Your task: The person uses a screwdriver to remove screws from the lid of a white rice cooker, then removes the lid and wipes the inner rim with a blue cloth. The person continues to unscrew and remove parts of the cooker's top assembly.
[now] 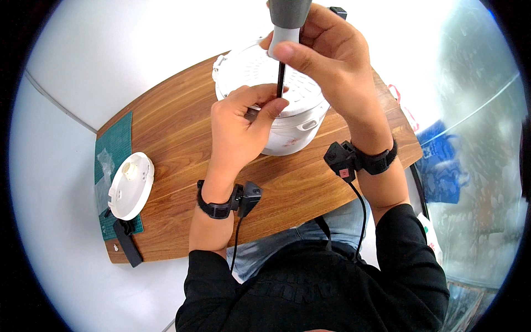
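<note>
My right hand (332, 58) is closed round the grey handle of a screwdriver (288, 39), thumb in front, with its dark shaft pointing down. The thumb and forefinger of my left hand (241, 119) pinch the lower end of that shaft, just above the near rim of a white round appliance (290, 135). It looks like a rice cooker body standing bottom up, with rows of slots in its upper face, a side grip and a faint flower print. My fingers hide the screwdriver's tip, so I cannot tell whether a screw is there.
On the wooden table (171, 188), a white round cover (133, 185) lies at the left, partly over a green cutting mat (118, 138) with a clear plastic bag (105, 163). A black oblong object (128, 243) sits by the near left corner. A blue bag (440, 166) is beyond the right edge.
</note>
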Demonstrator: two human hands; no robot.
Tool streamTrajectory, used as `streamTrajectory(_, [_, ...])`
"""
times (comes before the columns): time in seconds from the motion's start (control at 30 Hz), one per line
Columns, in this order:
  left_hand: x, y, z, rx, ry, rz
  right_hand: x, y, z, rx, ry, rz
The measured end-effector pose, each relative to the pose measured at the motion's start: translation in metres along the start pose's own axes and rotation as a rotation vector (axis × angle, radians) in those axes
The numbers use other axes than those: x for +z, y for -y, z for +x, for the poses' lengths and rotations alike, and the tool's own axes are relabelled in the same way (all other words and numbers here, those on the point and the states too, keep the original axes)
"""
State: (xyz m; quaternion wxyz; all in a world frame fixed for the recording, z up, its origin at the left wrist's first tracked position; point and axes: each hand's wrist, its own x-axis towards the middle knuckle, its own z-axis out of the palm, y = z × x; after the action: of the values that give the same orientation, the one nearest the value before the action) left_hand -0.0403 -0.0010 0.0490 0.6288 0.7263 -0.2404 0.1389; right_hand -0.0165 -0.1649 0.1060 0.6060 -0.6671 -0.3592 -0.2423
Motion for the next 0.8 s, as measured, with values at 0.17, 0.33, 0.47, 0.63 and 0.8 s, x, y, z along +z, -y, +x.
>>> streamTrajectory(0.17, [-0.002,0.008,0.002,0.051,0.054,0.009,0.003,-0.008,0.000,-0.004,-0.007,0.352])
streamTrajectory(0.33, [-0.004,0.008,-0.001,0.068,0.016,0.168,0.008,0.003,0.000,-0.042,-0.042,-0.085])
streamTrajectory(0.47, [-0.003,0.002,-0.001,0.020,0.032,0.114,0.000,0.005,0.000,0.032,-0.043,-0.263])
streamTrajectory(0.63, [-0.006,-0.004,0.001,-0.024,0.123,-0.021,-0.008,0.000,-0.002,0.146,0.000,0.371])
streamTrajectory(0.8, [-0.006,0.002,0.000,0.009,0.096,0.034,-0.004,0.004,-0.001,0.083,-0.010,0.351])
